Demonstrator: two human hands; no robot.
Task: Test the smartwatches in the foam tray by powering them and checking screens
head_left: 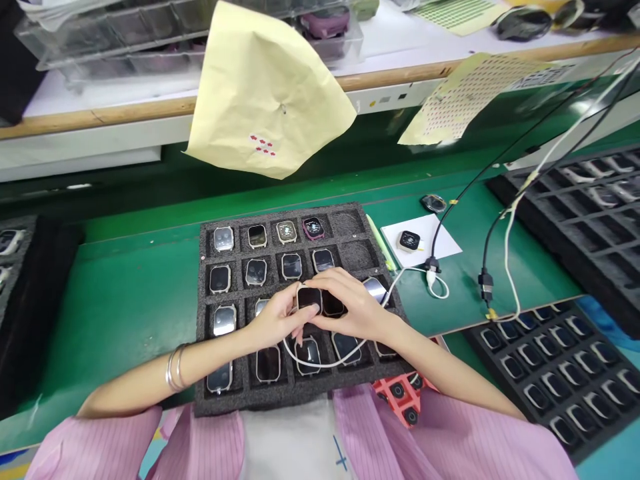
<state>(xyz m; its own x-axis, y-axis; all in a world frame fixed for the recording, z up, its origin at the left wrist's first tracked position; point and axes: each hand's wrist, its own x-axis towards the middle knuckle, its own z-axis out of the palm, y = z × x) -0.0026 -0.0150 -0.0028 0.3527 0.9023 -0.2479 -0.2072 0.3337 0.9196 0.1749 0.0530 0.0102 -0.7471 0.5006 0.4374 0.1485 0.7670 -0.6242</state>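
A black foam tray (235,400) with square pockets lies in front of me on the green mat, most pockets holding a small watch body. Both hands meet over its middle. My left hand (277,321) pinches one watch body (309,297) by its left side, screen up. My right hand (356,308) closes over the same watch from the right. A white cable (320,363) loops down from under my hands across the lower pockets and runs off to the right.
A white card (437,240) with one watch body (409,241) lies right of the tray. Black and white cables (500,220) cross the mat. More dark trays (560,373) of watch bodies sit right and far left. Yellow paper sheets (265,87) hang above.
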